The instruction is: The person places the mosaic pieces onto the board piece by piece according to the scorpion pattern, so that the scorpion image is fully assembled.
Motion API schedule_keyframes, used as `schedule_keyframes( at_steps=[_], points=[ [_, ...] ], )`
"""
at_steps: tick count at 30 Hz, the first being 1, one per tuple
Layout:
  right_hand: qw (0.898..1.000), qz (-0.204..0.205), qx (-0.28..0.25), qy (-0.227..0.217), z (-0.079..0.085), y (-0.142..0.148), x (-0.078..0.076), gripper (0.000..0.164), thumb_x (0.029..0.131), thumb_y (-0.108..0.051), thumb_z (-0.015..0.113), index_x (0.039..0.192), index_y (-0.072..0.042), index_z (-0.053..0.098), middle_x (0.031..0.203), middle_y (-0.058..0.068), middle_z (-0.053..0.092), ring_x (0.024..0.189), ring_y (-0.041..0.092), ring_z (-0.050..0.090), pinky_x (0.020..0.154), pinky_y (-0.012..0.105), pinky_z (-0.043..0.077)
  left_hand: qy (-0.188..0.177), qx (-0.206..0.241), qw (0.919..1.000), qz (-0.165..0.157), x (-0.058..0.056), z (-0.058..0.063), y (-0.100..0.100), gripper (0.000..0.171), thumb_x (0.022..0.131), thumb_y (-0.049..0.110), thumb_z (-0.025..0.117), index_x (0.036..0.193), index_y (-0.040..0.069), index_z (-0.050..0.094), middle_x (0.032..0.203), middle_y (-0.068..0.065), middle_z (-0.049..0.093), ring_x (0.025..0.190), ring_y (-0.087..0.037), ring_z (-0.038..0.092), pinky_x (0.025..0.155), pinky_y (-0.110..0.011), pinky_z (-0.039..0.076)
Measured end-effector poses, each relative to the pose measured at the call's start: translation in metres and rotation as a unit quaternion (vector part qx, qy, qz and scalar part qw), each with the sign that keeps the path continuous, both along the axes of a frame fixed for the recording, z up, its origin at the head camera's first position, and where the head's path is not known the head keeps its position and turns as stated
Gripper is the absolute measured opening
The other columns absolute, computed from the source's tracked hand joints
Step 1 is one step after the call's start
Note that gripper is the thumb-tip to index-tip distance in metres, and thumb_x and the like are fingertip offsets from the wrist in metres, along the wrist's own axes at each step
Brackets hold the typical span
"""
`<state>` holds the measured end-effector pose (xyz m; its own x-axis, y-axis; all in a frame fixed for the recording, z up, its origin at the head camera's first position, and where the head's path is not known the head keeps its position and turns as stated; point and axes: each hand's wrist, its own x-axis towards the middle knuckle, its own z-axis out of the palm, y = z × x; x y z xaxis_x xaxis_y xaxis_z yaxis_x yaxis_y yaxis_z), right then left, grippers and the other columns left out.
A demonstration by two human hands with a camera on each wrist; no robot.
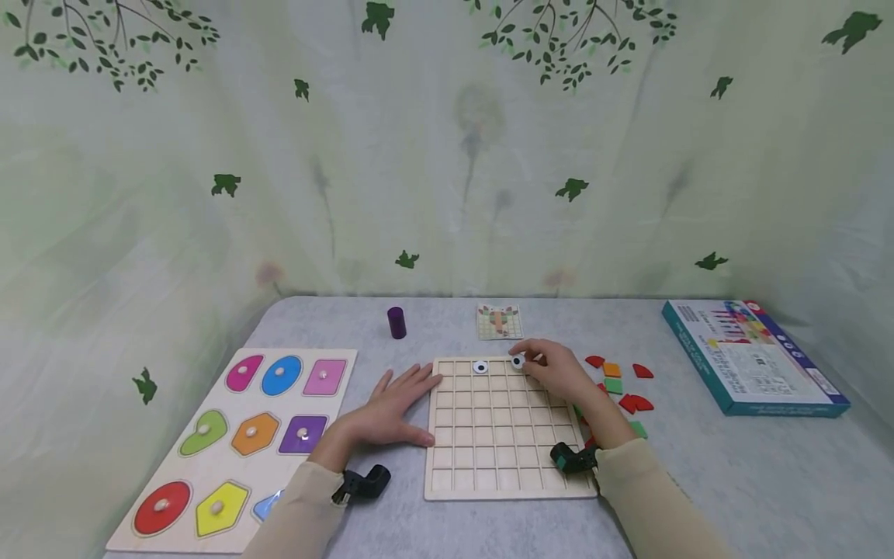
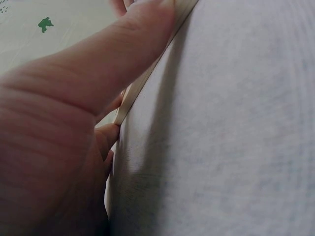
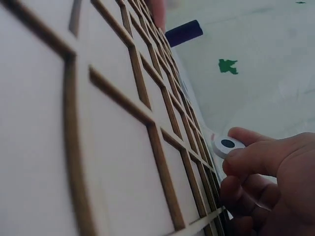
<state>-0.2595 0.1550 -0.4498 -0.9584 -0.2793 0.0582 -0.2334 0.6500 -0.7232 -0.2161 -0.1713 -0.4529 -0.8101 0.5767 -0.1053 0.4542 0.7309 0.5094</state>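
Note:
A wooden grid board [image 1: 489,458] lies flat on the table between the two hands. My left hand [image 1: 391,407] rests at its left edge, fingers spread and fairly straight, the thumb and fingertips touching the side. Between thumb and finger, my right hand [image 1: 559,369] pinches a white round eye piece [image 3: 228,143] with a black dot, at the board's far edge. A second eye piece [image 1: 479,367] sits in the far row, left of the pinched one. In the right wrist view the board's raised dividers [image 3: 152,128] run close by the hand.
Red quarter pieces [image 1: 643,371], an orange square [image 1: 611,369] and green squares lie right of the board. Behind stand a purple cylinder [image 1: 396,323] and a pattern card [image 1: 499,321]. A knobbed shape puzzle [image 1: 230,458] lies left, a box [image 1: 754,361] at right.

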Motion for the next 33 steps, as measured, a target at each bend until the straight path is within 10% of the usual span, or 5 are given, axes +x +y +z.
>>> schedule_keyframes(
  at_steps=[8, 33],
  points=[
    [0.999, -0.027, 0.041, 0.014, -0.003, -0.004, 0.0, 0.029, 0.099, -0.015, 0.055, 0.12, -0.027, 0.072, 0.12, 0.006, 0.067, 0.099, 0.024, 0.064, 0.076, 0.037, 0.05, -0.003, 0.003, 1.0, -0.002, -0.001, 0.002, 0.001, 0.102, 0.08, 0.053, 0.078, 0.16, 0.018, 0.026, 0.17, -0.006, 0.013, 0.158, -0.031, 0.006, 0.123, -0.063, -0.006],
    [0.994, -0.03, 0.095, 0.055, -0.007, -0.01, 0.002, 0.02, 0.095, -0.02, 0.065, 0.112, -0.025, 0.074, 0.096, 0.001, 0.061, 0.078, 0.014, 0.054, 0.067, 0.029, 0.044, -0.004, 0.006, 1.0, -0.003, -0.001, -0.001, 0.0, 0.101, 0.08, 0.054, 0.078, 0.16, 0.019, 0.026, 0.17, -0.006, 0.013, 0.158, -0.031, 0.005, 0.123, -0.063, -0.006]
  ],
)
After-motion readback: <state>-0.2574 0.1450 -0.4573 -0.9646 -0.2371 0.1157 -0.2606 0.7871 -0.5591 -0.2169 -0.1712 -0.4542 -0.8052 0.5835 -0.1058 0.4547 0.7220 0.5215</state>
